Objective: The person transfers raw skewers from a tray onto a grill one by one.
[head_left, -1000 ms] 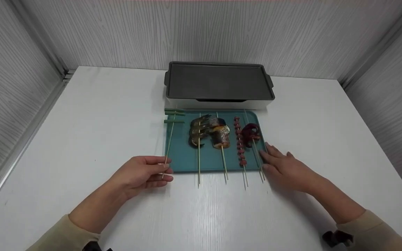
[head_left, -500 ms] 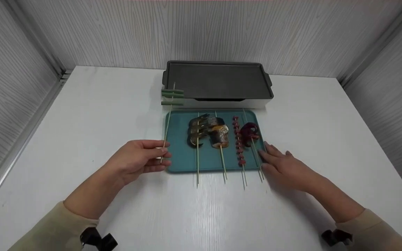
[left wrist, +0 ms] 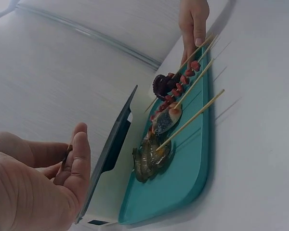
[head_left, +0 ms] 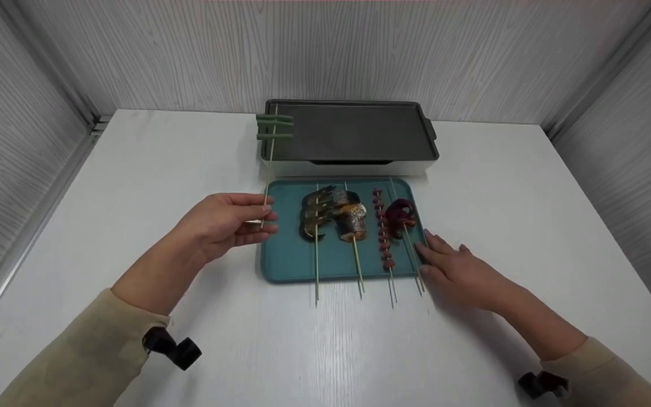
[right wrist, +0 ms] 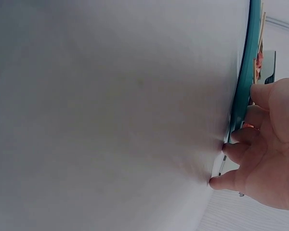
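My left hand (head_left: 218, 226) pinches the lower end of a thin wooden skewer (head_left: 269, 169) between thumb and fingers. Three or so green vegetable stalks (head_left: 274, 136) cross its far end, above the left side of the black griddle plate (head_left: 354, 133); whether they touch it I cannot tell. My right hand (head_left: 464, 277) rests at the right edge of a teal tray (head_left: 286, 263), fingers extended. In the right wrist view its fingertips (right wrist: 260, 94) touch the tray's rim and the table. Left to right, the tray holds skewers of prawns (head_left: 313, 212), fish-like chunks (head_left: 352, 220), small red pieces (head_left: 383, 237) and octopus (head_left: 400, 213).
The griddle's pale base (head_left: 354, 168) stands directly behind the tray. The skewers' handle ends overhang the tray's front edge. White table (head_left: 325, 345) surrounds both, and grey wood-grain panels (head_left: 325, 51) close off the back and sides.
My left hand has lifted the green-stalk skewer from the tray's left side and moved it forward over the griddle. My right hand has stayed at the tray's edge.
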Demonstrator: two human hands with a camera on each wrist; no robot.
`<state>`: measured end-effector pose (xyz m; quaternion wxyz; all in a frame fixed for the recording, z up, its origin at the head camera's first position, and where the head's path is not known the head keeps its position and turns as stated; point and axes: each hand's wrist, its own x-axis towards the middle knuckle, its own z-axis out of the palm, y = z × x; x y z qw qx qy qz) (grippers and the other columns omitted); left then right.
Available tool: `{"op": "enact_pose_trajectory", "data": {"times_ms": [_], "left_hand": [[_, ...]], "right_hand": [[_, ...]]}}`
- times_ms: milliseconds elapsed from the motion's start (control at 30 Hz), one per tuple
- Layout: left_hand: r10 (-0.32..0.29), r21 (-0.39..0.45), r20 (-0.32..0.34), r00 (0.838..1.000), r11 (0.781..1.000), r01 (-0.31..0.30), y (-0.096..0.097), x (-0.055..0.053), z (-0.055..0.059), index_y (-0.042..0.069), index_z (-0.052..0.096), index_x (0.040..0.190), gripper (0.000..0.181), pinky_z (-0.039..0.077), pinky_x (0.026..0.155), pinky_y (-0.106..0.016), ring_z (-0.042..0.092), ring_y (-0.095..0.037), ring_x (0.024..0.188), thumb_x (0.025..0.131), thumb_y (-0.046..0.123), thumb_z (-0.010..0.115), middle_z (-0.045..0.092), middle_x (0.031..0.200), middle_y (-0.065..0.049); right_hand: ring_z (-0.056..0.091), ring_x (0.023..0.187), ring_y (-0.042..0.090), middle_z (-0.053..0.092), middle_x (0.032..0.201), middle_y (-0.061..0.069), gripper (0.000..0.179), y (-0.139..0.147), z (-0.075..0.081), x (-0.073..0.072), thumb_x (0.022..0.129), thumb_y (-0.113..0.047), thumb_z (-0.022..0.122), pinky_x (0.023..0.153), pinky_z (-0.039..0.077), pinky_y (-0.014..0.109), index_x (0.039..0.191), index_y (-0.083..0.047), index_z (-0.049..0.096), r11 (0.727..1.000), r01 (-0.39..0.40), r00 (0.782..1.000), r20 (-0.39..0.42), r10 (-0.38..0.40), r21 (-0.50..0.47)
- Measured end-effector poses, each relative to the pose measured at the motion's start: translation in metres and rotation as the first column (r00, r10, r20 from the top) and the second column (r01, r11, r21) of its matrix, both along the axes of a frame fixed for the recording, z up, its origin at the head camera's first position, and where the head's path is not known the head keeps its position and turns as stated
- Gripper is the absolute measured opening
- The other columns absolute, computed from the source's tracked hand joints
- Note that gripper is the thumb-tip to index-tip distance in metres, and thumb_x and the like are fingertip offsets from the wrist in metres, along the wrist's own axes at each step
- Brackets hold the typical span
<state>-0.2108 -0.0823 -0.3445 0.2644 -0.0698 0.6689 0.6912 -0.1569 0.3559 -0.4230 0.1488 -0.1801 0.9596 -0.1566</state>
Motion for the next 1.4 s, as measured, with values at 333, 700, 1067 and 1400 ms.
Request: {"op": "enact_pose_trajectory", "data": {"times_ms": [333,700,1067,1400], "left_hand": [[0.036,0.011,0.004,0.999,0.999,-0.036,0.011,-0.039,-0.005,0.0,0.06,0.147,0.041,0.06,0.091,-0.028,0.075,-0.017,0.096,0.108,0.011,0.065,0.071,0.117,-0.01],[0.036,0.022,-0.005,0.999,0.999,-0.036,0.02,-0.07,-0.01,-0.003,0.049,0.155,0.049,0.06,0.089,-0.025,0.073,-0.015,0.097,0.109,0.011,0.061,0.069,0.119,-0.009],[0.081,0.021,0.018,0.997,0.996,-0.082,0.024,-0.087,-0.018,-0.003,0.053,0.152,0.047,0.06,0.083,-0.024,0.072,-0.016,0.095,0.108,0.011,0.063,0.072,0.113,-0.009],[0.082,0.032,0.032,0.996,0.996,-0.083,0.026,-0.096,-0.023,0.0,0.051,0.155,0.048,0.059,0.084,-0.023,0.072,-0.015,0.098,0.109,0.012,0.062,0.069,0.12,-0.01]], "right_hand": [[0.025,0.158,0.04,0.022,0.173,0.018,0.062,0.002,-0.004,0.001,0.115,-0.041,0.046,0.12,0.021,0.074,0.163,-0.004,0.038,1.0,-0.005,1.0,-0.003,0.005,0.009],[0.028,0.157,0.041,0.023,0.173,0.02,0.062,0.0,-0.002,0.002,0.115,-0.041,0.046,0.119,0.022,0.074,0.163,-0.003,0.039,1.0,0.0,1.0,-0.005,0.001,0.012],[0.028,0.157,0.041,0.023,0.173,0.02,0.062,0.0,0.0,0.002,0.115,-0.042,0.046,0.118,0.022,0.076,0.163,-0.003,0.039,1.0,-0.01,1.0,-0.013,0.01,-0.001],[0.027,0.157,0.041,0.022,0.173,0.019,0.062,0.0,0.0,0.001,0.115,-0.042,0.045,0.119,0.021,0.075,0.163,-0.002,0.039,1.0,-0.012,1.0,-0.008,0.012,-0.002]]}}
